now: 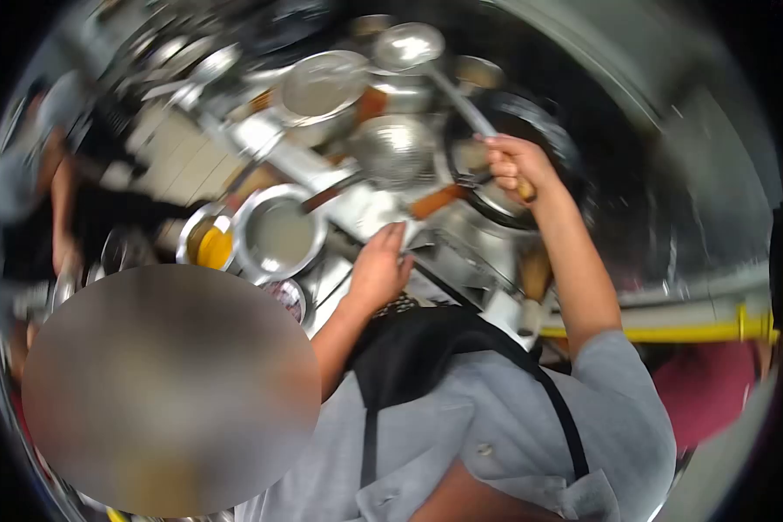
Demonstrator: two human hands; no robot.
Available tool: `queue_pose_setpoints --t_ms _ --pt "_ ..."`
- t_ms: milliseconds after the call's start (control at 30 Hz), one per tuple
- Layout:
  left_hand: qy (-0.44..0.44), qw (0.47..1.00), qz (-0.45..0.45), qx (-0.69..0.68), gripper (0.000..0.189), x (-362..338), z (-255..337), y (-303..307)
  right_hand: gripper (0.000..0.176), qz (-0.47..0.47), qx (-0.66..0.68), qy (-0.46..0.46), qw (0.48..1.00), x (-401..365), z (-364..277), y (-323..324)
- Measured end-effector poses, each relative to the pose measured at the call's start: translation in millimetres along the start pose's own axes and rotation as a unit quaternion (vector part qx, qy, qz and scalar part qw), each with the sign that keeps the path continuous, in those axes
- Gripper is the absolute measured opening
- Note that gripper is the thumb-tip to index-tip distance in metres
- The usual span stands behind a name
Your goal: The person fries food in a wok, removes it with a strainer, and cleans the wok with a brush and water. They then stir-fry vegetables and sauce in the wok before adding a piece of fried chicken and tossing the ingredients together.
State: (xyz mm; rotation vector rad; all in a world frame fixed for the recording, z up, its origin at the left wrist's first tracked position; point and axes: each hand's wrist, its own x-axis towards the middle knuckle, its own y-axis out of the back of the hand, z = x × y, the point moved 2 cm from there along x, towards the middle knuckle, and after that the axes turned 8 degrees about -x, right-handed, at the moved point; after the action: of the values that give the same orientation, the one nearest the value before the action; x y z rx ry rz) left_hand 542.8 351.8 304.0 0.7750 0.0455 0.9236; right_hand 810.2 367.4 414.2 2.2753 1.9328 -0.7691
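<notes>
My right hand (515,167) is closed around the handle of a long metal ladle (409,48), whose round bowl hangs over the pots at the back of the counter. Below the ladle is a dark wok (470,198) with a wooden handle (435,203). My left hand (379,270) is near the end of that handle, above the counter edge, its fingers stretched out and apparently holding nothing. A round metal strainer (393,150) lies just beyond it. Motion blurs the far details.
On the left stand a metal pot of cloudy liquid (280,235), a bowl with something yellow (213,247) and a small bowl of reddish pieces (289,297). A mesh-topped pot (320,85) is farther back. Another person (52,174) stands at left; a yellow pipe (670,331) runs right.
</notes>
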Motion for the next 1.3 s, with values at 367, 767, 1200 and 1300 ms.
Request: queue_pose_setpoints --t_ms 367,767,1200,1300 --pt "0.093 0.952 -0.092 0.276 0.034 125.7 -42.7 -128.5 0.009 0.224 0.005 0.039 0.974 -151.5 49.3 142.6" --pt "0.159 0.982 -0.035 -0.094 0.027 163.2 -52.9 -9.9 0.006 0.367 -0.262 -0.031 0.892 -176.7 103.2 182.2" --pt "0.307 0.91 -0.004 -0.28 0.023 111.8 -85.6 44.1 0.011 0.292 -0.059 -0.064 0.952 -129.1 125.3 140.3" --pt "0.295 0.895 -0.02 -0.335 0.022 124.8 -66.7 42.3 0.012 0.274 -0.074 -0.071 0.956 -126.5 132.3 142.2"
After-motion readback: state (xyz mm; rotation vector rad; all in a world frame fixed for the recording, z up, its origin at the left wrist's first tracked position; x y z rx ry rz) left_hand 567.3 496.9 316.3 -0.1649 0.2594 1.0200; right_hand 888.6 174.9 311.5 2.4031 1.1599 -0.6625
